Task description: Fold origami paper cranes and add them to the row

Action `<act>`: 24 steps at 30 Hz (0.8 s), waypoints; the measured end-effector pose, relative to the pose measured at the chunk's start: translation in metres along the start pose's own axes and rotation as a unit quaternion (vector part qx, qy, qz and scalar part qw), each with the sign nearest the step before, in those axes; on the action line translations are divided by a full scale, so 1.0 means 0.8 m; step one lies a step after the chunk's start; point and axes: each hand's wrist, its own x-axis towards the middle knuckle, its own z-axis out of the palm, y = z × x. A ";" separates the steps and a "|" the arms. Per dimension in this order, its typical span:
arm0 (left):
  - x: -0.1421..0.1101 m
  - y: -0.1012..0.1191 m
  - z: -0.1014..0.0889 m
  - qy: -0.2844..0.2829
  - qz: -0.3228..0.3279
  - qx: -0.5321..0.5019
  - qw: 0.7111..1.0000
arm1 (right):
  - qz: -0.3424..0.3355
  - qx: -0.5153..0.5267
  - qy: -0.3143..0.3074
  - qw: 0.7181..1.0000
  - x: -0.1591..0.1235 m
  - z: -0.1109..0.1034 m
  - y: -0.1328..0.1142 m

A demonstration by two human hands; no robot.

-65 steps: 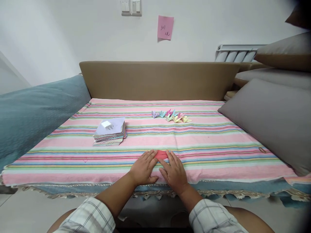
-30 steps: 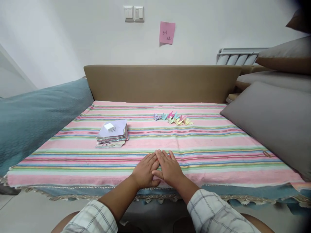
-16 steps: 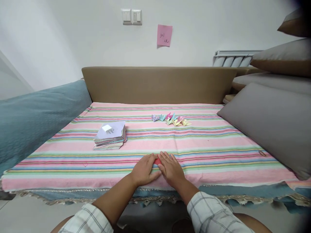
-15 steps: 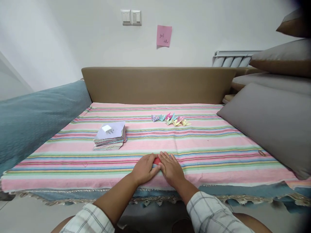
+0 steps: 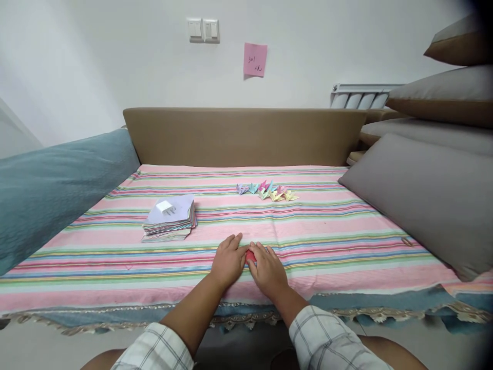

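Observation:
A small piece of red paper (image 5: 250, 256) lies on the striped cloth near the front edge, mostly covered by my hands. My left hand (image 5: 228, 261) rests palm down to its left, with the fingers stretched forward and the thumb side touching the paper. From the right, my right hand (image 5: 268, 271) keeps the paper between its thumb and fingers. The paper's folded shape cannot be made out. Farther back stands a group of folded paper cranes (image 5: 264, 191) in several colours. To the left sits a stack of square paper sheets (image 5: 169, 223) with a white plug adapter (image 5: 165, 207) on top.
Striped cloth (image 5: 127, 288) covers the seat, with a brown backrest (image 5: 246, 137) behind it. A blue-covered armrest (image 5: 65, 190) bounds the left side. Grey cushions (image 5: 423, 200) are piled on the right, and a small brown loop (image 5: 407, 242) lies near them.
My left hand has shifted slightly, its fingers now pointing farther forward and its thumb no longer reaching across in front of the paper. My right hand stays at the paper. The view has moved slightly.

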 end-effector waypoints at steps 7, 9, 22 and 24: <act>-0.013 -0.001 -0.011 -0.008 -0.034 0.045 0.998 | -0.008 -0.005 -0.014 1.000 -0.001 0.001 0.001; -0.019 -0.004 -0.015 -0.011 -0.044 0.051 0.998 | -0.011 -0.011 -0.013 1.000 -0.001 0.001 0.002; -0.049 -0.034 -0.026 0.028 -0.101 0.056 0.993 | -0.014 -0.008 -0.011 1.000 -0.001 0.001 0.003; -0.054 -0.039 -0.028 0.029 -0.107 0.051 0.992 | -0.012 -0.006 -0.013 1.000 0.000 0.001 0.003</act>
